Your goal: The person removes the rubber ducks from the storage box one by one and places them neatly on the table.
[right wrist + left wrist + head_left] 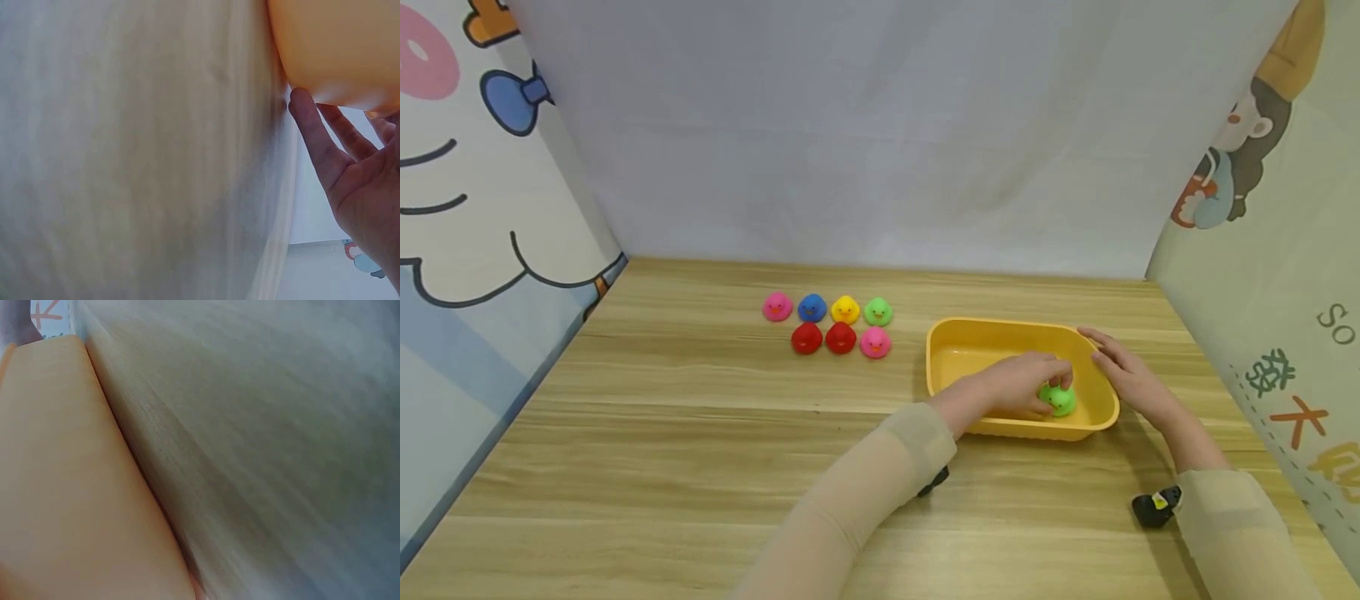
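Inside the yellow plastic basin (1000,333), a light green toy duck (1060,401) sits near the right end. My left hand (1018,382) reaches over the near rim, thumb and fingertips curled about this duck. My right hand (1131,382) lies against the basin's right end, its fingers extended along the outside. In the right wrist view the fingers (315,134) touch the basin wall (344,50). The left wrist view shows the basin's outer side (81,469), while the left hand itself is out of sight there.
Left of the basin stand two rows of toy ducks: pink (777,307), blue (812,308), yellow (846,310) and green (877,312) behind, two red ones (823,337) and a pink one (876,342) in front. A pale curtain (880,150) hangs behind the wooden table (662,433).
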Action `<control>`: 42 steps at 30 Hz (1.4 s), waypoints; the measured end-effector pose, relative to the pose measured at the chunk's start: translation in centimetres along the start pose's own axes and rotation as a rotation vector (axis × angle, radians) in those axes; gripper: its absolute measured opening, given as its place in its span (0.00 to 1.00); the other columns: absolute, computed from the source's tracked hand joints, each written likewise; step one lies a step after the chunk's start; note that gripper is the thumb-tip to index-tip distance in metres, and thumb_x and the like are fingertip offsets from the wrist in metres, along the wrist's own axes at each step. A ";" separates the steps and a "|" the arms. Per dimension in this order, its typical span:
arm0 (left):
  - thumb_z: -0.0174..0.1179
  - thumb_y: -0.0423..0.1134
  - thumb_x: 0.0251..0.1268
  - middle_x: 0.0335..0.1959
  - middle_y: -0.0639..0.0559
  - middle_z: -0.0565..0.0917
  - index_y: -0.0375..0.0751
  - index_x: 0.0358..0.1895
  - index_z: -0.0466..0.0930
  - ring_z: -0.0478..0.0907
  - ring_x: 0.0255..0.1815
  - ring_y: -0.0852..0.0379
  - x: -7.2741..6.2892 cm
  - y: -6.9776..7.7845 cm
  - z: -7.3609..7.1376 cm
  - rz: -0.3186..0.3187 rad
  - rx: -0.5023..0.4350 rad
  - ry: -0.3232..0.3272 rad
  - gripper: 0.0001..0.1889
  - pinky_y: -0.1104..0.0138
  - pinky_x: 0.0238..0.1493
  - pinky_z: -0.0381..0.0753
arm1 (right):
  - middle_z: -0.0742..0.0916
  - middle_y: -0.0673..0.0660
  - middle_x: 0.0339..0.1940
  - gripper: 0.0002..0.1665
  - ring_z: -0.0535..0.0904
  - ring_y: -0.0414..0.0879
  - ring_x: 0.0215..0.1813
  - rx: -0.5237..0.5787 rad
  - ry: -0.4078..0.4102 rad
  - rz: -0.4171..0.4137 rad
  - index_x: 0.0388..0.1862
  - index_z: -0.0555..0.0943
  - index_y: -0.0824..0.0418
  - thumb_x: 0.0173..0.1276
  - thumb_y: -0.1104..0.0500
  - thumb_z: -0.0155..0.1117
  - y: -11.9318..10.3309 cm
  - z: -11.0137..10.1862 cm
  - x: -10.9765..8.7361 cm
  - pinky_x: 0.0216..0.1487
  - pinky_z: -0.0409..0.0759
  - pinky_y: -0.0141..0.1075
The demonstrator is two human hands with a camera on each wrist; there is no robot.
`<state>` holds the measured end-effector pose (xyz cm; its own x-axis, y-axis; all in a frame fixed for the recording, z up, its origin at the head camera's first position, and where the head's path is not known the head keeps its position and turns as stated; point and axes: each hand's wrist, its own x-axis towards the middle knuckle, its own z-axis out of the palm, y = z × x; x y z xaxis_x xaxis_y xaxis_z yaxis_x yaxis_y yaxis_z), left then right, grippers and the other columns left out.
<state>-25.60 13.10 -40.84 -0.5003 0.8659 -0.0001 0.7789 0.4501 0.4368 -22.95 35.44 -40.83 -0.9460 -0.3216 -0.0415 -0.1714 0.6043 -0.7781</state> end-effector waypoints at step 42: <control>0.65 0.46 0.59 0.42 0.58 0.76 0.49 0.46 0.71 0.72 0.42 0.64 -3.6 0.6 -4.5 -0.074 0.063 0.045 0.16 0.75 0.42 0.72 | 0.73 0.74 0.57 0.31 0.77 0.35 0.41 -0.008 0.007 0.016 0.76 0.50 0.60 0.79 0.51 0.35 -0.3 0.1 0.0 0.40 0.79 0.31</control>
<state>-25.02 9.23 -36.53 -0.5729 0.8196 0.0104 0.7606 0.5269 0.3793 -22.82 35.15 -40.67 -0.9504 -0.3070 -0.0498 -0.1582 0.6150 -0.7725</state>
